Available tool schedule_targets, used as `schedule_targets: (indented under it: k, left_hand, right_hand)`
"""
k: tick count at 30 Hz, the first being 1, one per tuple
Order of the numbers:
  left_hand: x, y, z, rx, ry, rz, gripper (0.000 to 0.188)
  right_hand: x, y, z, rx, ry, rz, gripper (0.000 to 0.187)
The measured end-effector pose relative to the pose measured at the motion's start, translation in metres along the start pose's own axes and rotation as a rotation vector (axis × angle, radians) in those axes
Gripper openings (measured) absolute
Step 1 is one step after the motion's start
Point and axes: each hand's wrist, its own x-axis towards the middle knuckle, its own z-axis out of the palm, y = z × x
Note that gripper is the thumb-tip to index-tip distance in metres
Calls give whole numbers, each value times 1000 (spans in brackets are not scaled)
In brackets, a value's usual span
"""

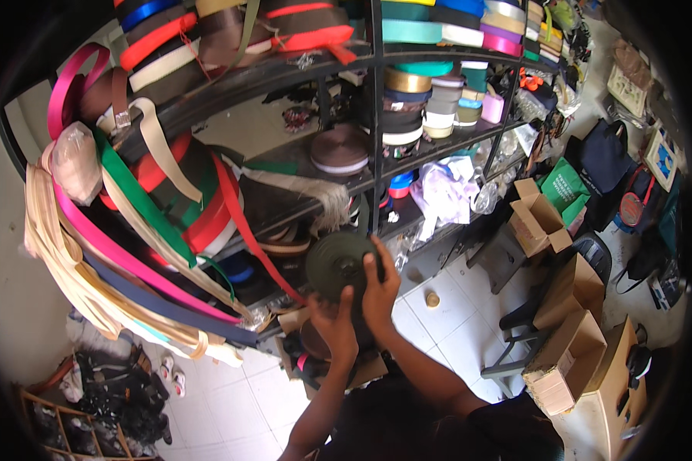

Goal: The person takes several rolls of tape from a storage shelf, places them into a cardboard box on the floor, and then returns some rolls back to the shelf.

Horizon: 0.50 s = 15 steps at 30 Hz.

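Both my hands hold a flat, coiled roll of dark olive-green webbing (337, 261) in front of the shelf. My left hand (334, 329) grips its lower edge, thumb up against the coil. At the roll's right edge is my right hand (380, 292), its fingers wrapped round the side. Just below, an open cardboard box (369, 370) stands partly hidden by my arms. A red strap (261, 252) hangs down from the shelf and ends close to my left hand. A brown roll of webbing (340, 149) lies on the shelf above.
Black metal shelving (284, 81) carries many stacked rolls of coloured webbing. Long pink straps (142, 257) and a beige strap bundle (65, 253) drape off its left side. To the right stand open cardboard boxes (565, 365) and a grey stool (494, 257). A small tape roll (432, 299) sits on the tiled floor.
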Motion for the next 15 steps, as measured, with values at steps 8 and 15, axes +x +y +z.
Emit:
schedule_targets:
  k: [8,15]
  left_hand:
    - [37,53,-12,138,-262,-90,48]
    - [39,68,4,147,-289,-59,33]
  right_hand:
    - [50,-37,-31,83,-461,42,30]
    - [57,-54,-21,79,-587,-58,29]
